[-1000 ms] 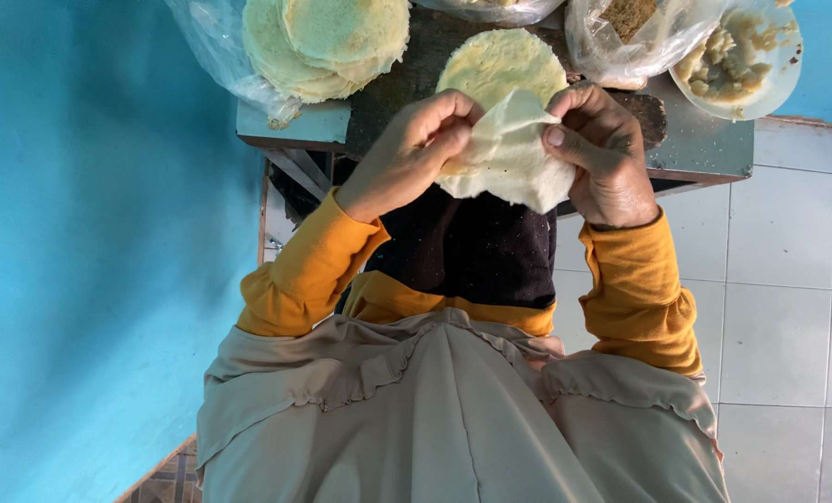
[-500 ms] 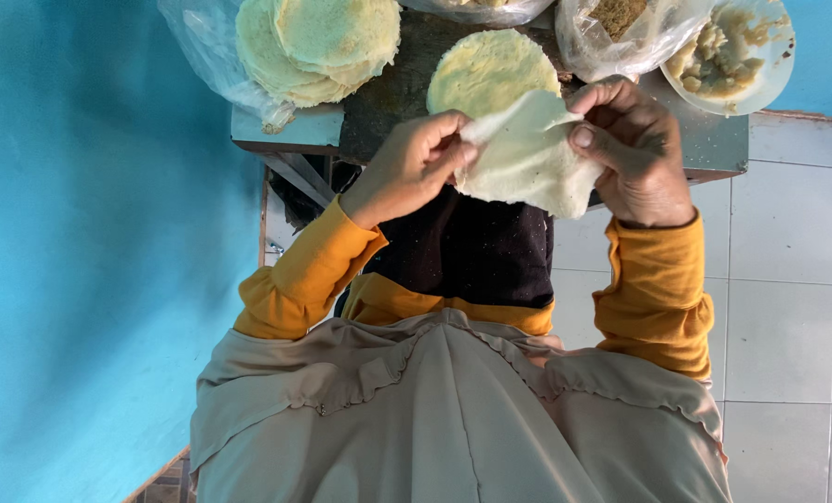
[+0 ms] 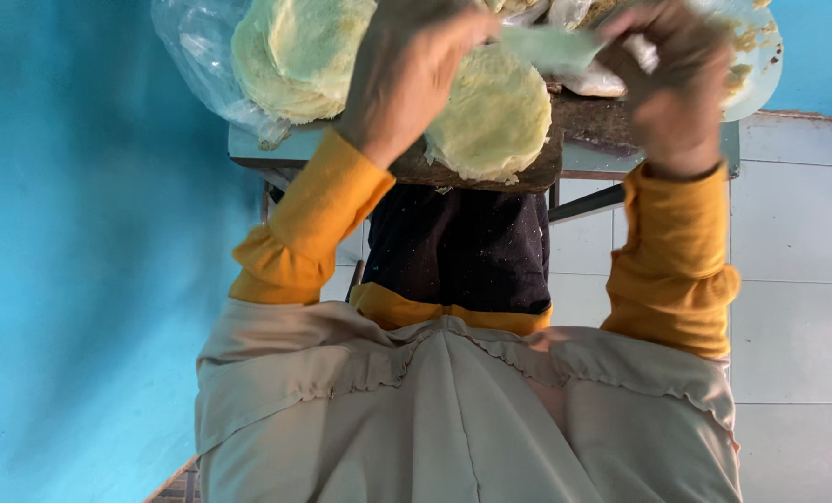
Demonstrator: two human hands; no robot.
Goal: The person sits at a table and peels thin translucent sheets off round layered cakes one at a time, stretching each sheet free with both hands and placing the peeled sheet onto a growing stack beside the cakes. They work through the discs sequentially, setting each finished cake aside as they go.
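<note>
Pale, thin and a bit see-through, the sheet [image 3: 551, 47] is stretched flat between the two hands, up above the round dough disc [image 3: 490, 116]. The left hand [image 3: 406, 70] holds one end of it with its fingers closed around the edge. The right hand [image 3: 676, 79] pinches the other end, but that hand is blurry, so its fingers are hard to make out. Both arms have orange sleeves [image 3: 309, 224]. The dough disc is yellow-white and lies on a dark wooden board [image 3: 537, 172], which sits on a grey table [image 3: 248, 149]. To the left of the disc there is a stack of more discs [image 3: 295, 51] lying on a clear plastic bag [image 3: 197, 56]. Near the right hand is a pale plate [image 3: 756, 65] with some yellow crumbly food on it. The wall [image 3: 81, 261] on the left is bright blue, and the floor [image 3: 798, 242] has white tiles.
</note>
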